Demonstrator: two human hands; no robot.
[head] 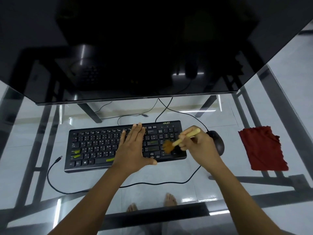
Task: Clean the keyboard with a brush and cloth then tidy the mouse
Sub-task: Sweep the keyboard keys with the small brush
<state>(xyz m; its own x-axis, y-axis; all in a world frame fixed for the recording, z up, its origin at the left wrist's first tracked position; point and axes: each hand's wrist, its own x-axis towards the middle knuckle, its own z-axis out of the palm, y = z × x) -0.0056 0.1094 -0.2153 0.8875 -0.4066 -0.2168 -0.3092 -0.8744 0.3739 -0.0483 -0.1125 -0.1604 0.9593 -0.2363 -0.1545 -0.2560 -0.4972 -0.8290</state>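
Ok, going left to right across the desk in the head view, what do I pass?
Loose cable plug → keyboard → left hand, flat on the keys → brush held in the right hand → mouse → red cloth.

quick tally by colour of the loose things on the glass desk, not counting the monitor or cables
Black: 2, the keyboard and the mouse
Red: 1, the cloth
Tan with brown bristles: 1, the brush, held in the right hand
Total: 4
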